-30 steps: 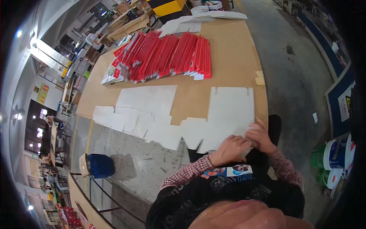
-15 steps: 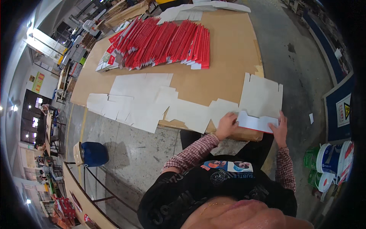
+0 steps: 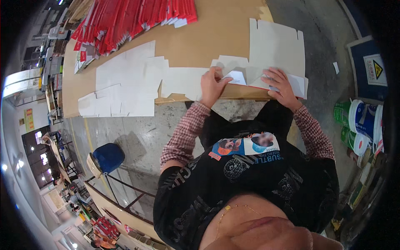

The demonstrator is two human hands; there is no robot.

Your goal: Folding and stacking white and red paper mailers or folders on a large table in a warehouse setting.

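Note:
A white card blank (image 3: 297,85) with a red underside lies along the near table edge in front of me. My left hand (image 3: 212,86) pinches its left end between thumb and fingers, beside a raised pointed flap (image 3: 237,78). Palm down, my right hand (image 3: 281,87) rests on the blank toward its right end, fingers stretched out and somewhat apart. Beyond it a larger white card sheet (image 3: 276,48) with slots in its far edge lies flat. More white cut sheets (image 3: 129,83) spread to the left, overlapping one another.
Red folded cartons (image 3: 137,16) lie in an overlapping row at the far left of the brown table (image 3: 208,33). A blue bucket (image 3: 109,158) stands on the floor at left. Paint pails (image 3: 361,118) and a blue panel with a warning sign (image 3: 375,70) are at right.
The view has shifted, so the table sits higher and further left. My right hand has moved from the blank's right edge onto its face. A pointed flap now shows beside my left hand.

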